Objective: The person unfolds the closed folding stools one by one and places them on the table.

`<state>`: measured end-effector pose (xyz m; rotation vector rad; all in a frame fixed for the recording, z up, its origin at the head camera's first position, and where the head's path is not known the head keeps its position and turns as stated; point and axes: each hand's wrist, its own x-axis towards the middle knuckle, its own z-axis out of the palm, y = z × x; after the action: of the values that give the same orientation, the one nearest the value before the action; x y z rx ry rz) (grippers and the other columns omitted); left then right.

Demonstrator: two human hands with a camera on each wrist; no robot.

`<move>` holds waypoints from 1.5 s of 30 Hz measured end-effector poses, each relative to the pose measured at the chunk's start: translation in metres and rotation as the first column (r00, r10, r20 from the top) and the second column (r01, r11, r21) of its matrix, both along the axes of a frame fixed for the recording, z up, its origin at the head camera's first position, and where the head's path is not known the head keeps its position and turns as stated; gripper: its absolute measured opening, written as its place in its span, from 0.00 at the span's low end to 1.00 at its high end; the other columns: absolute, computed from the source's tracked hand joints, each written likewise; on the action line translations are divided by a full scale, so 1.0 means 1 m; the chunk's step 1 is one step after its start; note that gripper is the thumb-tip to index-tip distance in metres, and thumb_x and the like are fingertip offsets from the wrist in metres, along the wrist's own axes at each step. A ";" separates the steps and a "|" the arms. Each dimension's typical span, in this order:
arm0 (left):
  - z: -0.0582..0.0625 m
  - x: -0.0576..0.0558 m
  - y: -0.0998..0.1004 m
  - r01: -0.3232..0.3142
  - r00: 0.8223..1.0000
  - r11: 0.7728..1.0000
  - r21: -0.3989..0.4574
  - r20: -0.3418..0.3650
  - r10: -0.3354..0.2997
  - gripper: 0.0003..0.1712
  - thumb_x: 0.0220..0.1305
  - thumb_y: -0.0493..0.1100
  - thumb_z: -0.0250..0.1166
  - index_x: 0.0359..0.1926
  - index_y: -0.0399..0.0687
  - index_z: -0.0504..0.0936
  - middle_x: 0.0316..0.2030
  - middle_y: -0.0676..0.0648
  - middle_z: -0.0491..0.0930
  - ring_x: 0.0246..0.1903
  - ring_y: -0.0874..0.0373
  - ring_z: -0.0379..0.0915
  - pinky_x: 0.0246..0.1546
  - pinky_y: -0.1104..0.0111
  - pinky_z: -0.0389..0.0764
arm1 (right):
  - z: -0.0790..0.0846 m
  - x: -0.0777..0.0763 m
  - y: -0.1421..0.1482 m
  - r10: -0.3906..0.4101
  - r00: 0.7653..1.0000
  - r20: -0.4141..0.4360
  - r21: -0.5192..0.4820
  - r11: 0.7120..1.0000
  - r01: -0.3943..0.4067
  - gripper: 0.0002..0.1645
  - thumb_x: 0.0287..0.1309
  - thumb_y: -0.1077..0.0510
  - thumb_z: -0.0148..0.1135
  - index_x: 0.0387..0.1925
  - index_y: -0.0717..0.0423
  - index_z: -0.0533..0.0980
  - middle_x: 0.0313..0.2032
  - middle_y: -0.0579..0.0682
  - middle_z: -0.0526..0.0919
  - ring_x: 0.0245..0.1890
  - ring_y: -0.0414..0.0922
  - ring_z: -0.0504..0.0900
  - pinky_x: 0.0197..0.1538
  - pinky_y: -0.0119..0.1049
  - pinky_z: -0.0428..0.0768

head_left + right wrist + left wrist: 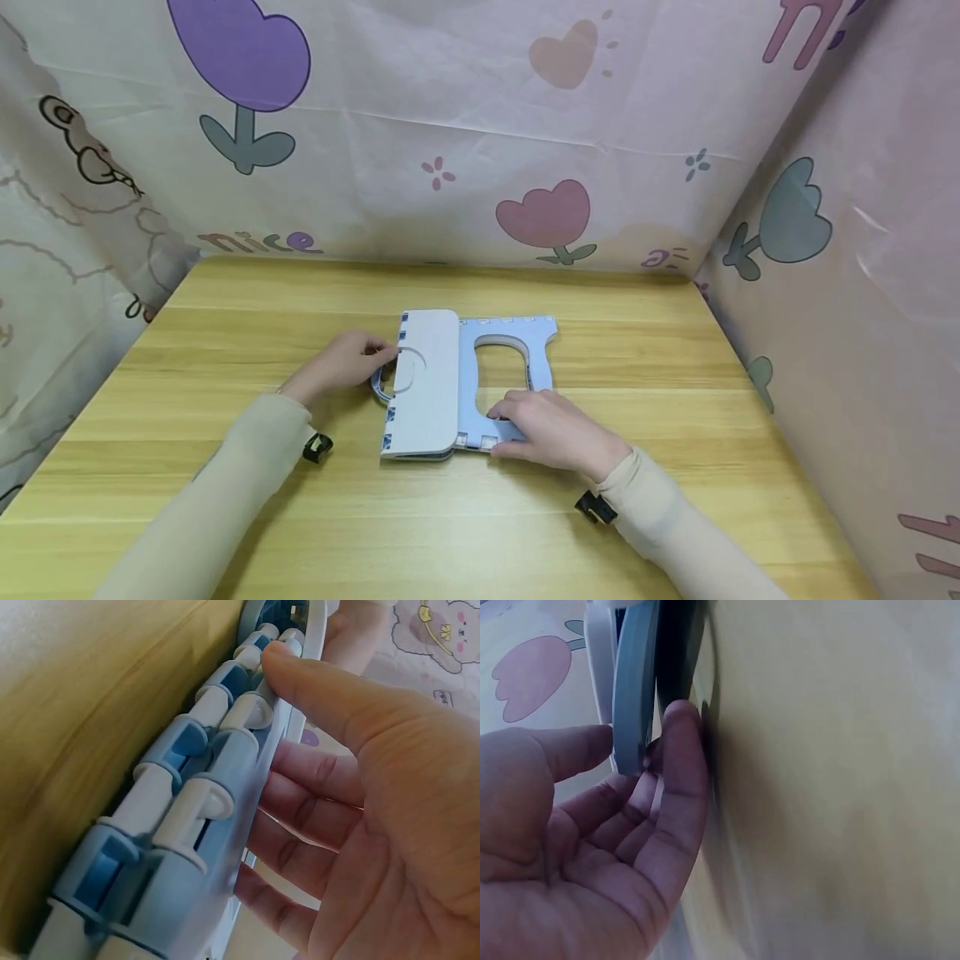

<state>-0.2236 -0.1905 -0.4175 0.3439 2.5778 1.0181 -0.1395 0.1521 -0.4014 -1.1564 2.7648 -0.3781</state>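
Observation:
A folding plastic stool (431, 400) lies on the table, its white panel folded upright of the hinge side and its blue leg frame (467, 367) spread to the right around a large rounded opening. At the left edge, my left hand (347, 360) pinches the curved blue handle (635, 682), thumb on one side and fingers curled behind it. My right hand (553, 429) grips the near right part of the blue frame, its fingers reaching into the opening. In the right wrist view, the thumb rests by a row of blue and white hinge knuckles (180, 757).
The wooden table (225, 333) extends on all sides of the stool. A printed cloth (420, 108) with flowers and hearts hangs behind the table and along both sides. Small black devices sit at both sleeve cuffs (277, 417).

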 end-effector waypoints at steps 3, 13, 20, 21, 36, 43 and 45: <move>-0.003 0.003 -0.002 0.005 0.999 0.998 0.070 0.048 -0.008 0.20 0.85 0.48 0.54 0.52 0.37 0.86 0.36 0.43 0.87 0.31 0.57 0.78 0.33 0.67 0.83 | -0.001 0.000 -0.001 0.002 1.000 0.001 0.000 1.000 -0.002 0.25 0.61 0.43 0.79 0.53 0.54 0.88 0.42 0.45 0.88 0.30 0.34 0.71 0.33 0.28 0.72; -0.006 0.008 0.000 -0.021 0.997 0.988 0.152 0.076 0.010 0.19 0.84 0.43 0.56 0.59 0.31 0.82 0.35 0.42 0.87 0.28 0.59 0.79 0.29 0.68 0.85 | -0.006 0.000 -0.002 0.002 1.000 -0.015 -0.013 1.000 -0.002 0.23 0.61 0.42 0.79 0.51 0.52 0.88 0.41 0.44 0.88 0.30 0.33 0.73 0.33 0.28 0.74; -0.008 0.005 0.002 -0.024 0.997 0.984 0.175 0.082 0.010 0.18 0.84 0.42 0.56 0.59 0.31 0.82 0.35 0.42 0.86 0.28 0.58 0.79 0.30 0.69 0.85 | -0.007 0.001 -0.001 -0.017 0.998 -0.053 0.000 1.000 0.017 0.25 0.60 0.40 0.79 0.52 0.51 0.88 0.43 0.44 0.89 0.30 0.33 0.74 0.34 0.29 0.75; -0.008 0.005 0.002 -0.026 0.996 0.984 0.178 0.083 0.011 0.18 0.84 0.42 0.56 0.59 0.30 0.82 0.36 0.42 0.87 0.29 0.58 0.79 0.30 0.69 0.86 | -0.007 0.002 -0.001 -0.017 0.998 -0.058 -0.001 1.000 0.017 0.26 0.60 0.40 0.79 0.52 0.51 0.89 0.43 0.44 0.90 0.30 0.33 0.74 0.34 0.29 0.75; -0.004 0.006 -0.003 -0.077 0.994 0.978 0.194 0.092 0.060 0.16 0.83 0.42 0.56 0.54 0.33 0.83 0.35 0.44 0.86 0.30 0.58 0.79 0.32 0.70 0.84 | -0.010 0.002 -0.008 0.002 0.986 -0.169 0.006 1.000 -0.001 0.29 0.55 0.37 0.81 0.51 0.50 0.89 0.41 0.42 0.90 0.30 0.33 0.77 0.34 0.32 0.81; -0.001 0.006 -0.002 -0.149 0.985 0.945 0.293 0.128 0.115 0.18 0.84 0.44 0.56 0.54 0.31 0.82 0.34 0.47 0.85 0.33 0.59 0.81 0.36 0.71 0.87 | -0.011 0.001 -0.007 0.005 0.983 -0.183 -0.042 0.999 -0.013 0.27 0.57 0.39 0.80 0.50 0.50 0.89 0.39 0.41 0.89 0.27 0.31 0.75 0.28 0.25 0.73; 0.002 0.007 -0.001 -0.169 0.983 0.926 0.337 0.129 0.132 0.19 0.85 0.45 0.55 0.56 0.30 0.80 0.36 0.46 0.86 0.34 0.59 0.82 0.39 0.70 0.88 | -0.011 0.000 -0.007 0.006 0.982 -0.186 -0.070 0.997 -0.019 0.26 0.58 0.39 0.79 0.51 0.51 0.89 0.40 0.42 0.90 0.27 0.30 0.74 0.27 0.23 0.71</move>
<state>-0.2170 -0.1917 -0.4156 0.1730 2.3543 1.5113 -0.1392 0.1456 -0.4123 -1.2877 2.9231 -0.3891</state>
